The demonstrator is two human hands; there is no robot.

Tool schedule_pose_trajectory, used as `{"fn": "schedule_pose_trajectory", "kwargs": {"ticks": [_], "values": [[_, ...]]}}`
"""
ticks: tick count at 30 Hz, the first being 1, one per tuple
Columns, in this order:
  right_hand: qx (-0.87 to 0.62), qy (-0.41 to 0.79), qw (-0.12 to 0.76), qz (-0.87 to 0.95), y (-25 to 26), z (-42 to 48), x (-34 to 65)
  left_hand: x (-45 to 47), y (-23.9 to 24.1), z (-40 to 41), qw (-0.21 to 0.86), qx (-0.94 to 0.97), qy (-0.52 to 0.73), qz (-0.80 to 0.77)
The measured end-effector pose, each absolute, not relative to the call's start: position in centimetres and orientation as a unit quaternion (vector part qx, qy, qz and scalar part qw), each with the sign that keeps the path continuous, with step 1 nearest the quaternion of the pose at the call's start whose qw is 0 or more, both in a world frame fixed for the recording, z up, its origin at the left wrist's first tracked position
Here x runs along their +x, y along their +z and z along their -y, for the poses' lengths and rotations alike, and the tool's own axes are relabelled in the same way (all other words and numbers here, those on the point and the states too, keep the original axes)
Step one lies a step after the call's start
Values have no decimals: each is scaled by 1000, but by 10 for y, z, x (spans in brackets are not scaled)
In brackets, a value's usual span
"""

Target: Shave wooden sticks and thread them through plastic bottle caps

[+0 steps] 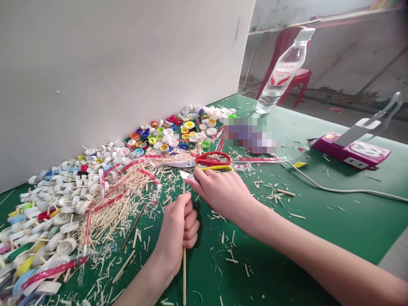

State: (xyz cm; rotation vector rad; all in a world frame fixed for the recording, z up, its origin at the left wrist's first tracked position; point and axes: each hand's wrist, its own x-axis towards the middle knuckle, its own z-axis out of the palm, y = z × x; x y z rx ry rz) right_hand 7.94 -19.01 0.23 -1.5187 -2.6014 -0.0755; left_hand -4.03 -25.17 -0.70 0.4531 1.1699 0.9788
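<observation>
My left hand (178,229) is wrapped in a fist around a thin wooden stick (184,276), which stands nearly upright in the view with its top end poking out above the thumb. Gripped in my right hand (221,189) is a knife (186,174), its pale pointed blade touching or very near the stick's top end. Most of the knife's handle is hidden by the fingers. Just beyond lie scissors (214,158) with red handles. A yellow curved edge shows beside my right hand; I cannot tell which tool it belongs to.
Bottle caps (72,191), many with sticks in them, heap along the white panel (111,76). Wood shavings (124,208) and red-edged plastic strips (55,272) lie nearby. A water bottle (283,76), purple power strip (350,149) and white cable (331,187) are on the right.
</observation>
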Motion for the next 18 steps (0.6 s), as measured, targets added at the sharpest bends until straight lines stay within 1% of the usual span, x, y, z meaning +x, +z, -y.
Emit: {"fn": "schedule_pose_trajectory", "kwargs": {"ticks": [4,10,13,18], "values": [[-457,-12,73,886,-2,188,83,-46,-11,251,730,185,456,-475],[-386,13,69,920,-4,186,88,-49,-13,249,725,212,445,-482],[-378,18,63,923,-4,186,89,-49,-13,249,710,246,424,-506],[-410,-24,30,911,-4,190,85,-45,-17,252,679,289,420,-528]]}}
